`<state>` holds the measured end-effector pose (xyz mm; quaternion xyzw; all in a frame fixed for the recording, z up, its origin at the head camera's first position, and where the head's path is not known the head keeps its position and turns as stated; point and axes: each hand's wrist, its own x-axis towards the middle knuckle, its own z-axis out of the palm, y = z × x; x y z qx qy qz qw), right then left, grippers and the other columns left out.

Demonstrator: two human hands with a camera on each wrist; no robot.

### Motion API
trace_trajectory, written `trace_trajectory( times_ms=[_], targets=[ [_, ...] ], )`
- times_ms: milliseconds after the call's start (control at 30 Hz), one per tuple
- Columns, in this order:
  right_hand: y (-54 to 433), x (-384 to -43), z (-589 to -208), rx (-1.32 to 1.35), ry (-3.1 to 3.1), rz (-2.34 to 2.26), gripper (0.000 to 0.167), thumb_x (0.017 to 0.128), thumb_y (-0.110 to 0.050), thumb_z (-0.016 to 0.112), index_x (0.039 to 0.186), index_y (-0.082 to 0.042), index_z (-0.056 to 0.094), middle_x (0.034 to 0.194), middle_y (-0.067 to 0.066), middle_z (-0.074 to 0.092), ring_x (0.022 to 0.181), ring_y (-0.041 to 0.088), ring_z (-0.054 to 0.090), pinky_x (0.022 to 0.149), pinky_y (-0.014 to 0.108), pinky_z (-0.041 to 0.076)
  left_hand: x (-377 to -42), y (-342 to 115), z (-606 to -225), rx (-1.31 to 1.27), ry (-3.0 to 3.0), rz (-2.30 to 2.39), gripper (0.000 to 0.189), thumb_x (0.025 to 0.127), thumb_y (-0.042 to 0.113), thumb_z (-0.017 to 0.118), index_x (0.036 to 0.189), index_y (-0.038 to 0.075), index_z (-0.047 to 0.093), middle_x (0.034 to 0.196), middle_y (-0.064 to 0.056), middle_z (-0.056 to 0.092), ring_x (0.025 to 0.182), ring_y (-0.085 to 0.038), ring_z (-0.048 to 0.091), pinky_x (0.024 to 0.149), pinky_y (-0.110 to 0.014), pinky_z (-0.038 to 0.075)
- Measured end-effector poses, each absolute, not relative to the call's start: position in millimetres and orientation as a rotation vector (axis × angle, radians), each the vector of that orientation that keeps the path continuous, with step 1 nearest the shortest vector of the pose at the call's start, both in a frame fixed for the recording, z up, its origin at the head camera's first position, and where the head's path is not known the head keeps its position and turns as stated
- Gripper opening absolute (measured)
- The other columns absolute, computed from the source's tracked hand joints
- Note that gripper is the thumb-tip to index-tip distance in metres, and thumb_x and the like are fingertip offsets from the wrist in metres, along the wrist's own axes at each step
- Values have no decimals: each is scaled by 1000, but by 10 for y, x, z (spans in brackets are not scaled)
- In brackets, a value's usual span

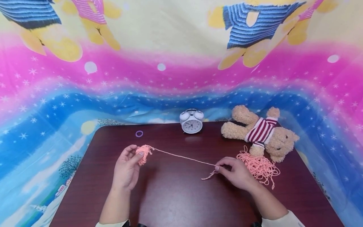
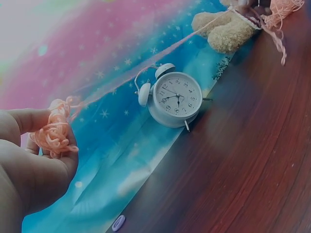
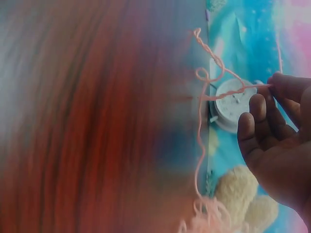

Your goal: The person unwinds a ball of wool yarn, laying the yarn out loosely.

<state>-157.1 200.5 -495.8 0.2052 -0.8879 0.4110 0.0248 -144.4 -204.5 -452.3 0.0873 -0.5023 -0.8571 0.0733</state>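
Observation:
My left hand [image 1: 127, 168] grips a small bundle of peach yarn [image 1: 144, 154] between thumb and fingers, above the left part of the table. From that bundle a single yarn strand [image 1: 184, 157] runs taut across to my right hand [image 1: 235, 173]. There the thumb and index finger pinch the strand, and the other fingers are loosely bent in the right wrist view. A twisted slack length of yarn [image 3: 209, 51] hangs from the pinch. Further right lies a loose heap of peach yarn [image 1: 259, 167], linked to the slack by a thin strand in the right wrist view.
A white twin-bell alarm clock [image 1: 192, 122] stands at the back of the dark wooden table [image 1: 175, 201]. To its left lies a purple ring [image 1: 139, 134]. A teddy bear [image 1: 262, 134] in a striped shirt lies at the back right, one arm against the yarn heap.

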Motion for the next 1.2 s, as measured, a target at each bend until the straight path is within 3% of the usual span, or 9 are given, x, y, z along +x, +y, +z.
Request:
trace_trajectory(
  times_ms=[133,267,500,800,1033,1200],
  targets=[
    [2185,-1555,-4929,592,-2744,1225,10,96,-20,77,97,-30,77,96,-16,72,93,5,68,85,32,56,-1427,-2112,-4534,267,-1505,-2564,32,96,-14,60,114,12,56,107,-1,59,89,-9,61,71,-19,54],
    [2372,-1531,-4899,521,-2757,1171,7,96,-23,76,99,-29,78,97,-18,72,94,6,68,83,31,56,-1411,-2168,-4536,269,-1507,-2555,31,96,-13,62,114,12,56,107,0,59,89,-9,61,72,-19,54],
    [2642,-1483,-4842,426,-2767,1108,5,96,-23,77,100,-24,79,107,-6,74,101,10,67,81,27,56,-1399,-2255,-4529,261,-1496,-2547,29,97,-12,62,114,12,56,105,0,59,90,-10,62,73,-19,54],
    [3002,-1443,-4714,310,-2807,1122,9,99,-23,73,105,-17,78,105,1,74,77,7,69,65,26,57,-1383,-2380,-4531,296,-1488,-2541,26,98,-10,62,115,8,56,105,-1,65,91,-10,66,75,-18,56],
    [3286,-1416,-4623,214,-2817,912,14,98,-29,75,108,-20,78,112,6,75,89,8,67,77,24,53,-1373,-2459,-4552,294,-1477,-2541,25,99,-10,61,115,7,55,105,-1,67,90,-9,66,76,-18,56],
    [3453,-1407,-4622,156,-2828,881,15,98,-32,74,108,-21,78,110,5,76,91,-6,61,75,20,50,-1342,-2533,-4561,299,-1471,-2536,24,99,-9,61,116,5,55,102,-2,69,90,-9,67,77,-18,57]
  ],
)
